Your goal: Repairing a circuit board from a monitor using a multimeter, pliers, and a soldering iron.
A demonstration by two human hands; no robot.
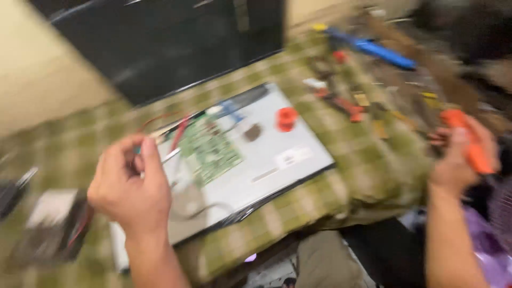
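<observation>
The picture is blurry, so small things are hard to make out.

A flat grey panel [266, 160] lies on a green checked cloth [330, 192] that covers the table. The panel's near edge runs close to the cloth's front edge, where the cloth hangs down. Past that edge there is open room, with dark and purple stuff below. To the right of the panel there is a strip of bare cloth before the tools start. Behind the panel a big black screen [170, 42] lies flat.

On the panel sits a green circuit board [210, 149] near its left side. Red wires [178, 130] run beside the board. A small red round thing [286, 118] sits near the panel's far edge.

The left hand [130, 186] hovers over the left end of the panel, just beside the board. Its thumb and fingers are curled close together, maybe pinching something small, but I cannot tell what.

The right hand [458, 154] is well off to the right, past the cloth's edge. It is closed around an orange handle [472, 141].

More tools lie on the far right of the cloth: a blue tool [378, 50] and red pliers [344, 104]. A dark boxy thing [48, 229] sits at the left.
</observation>
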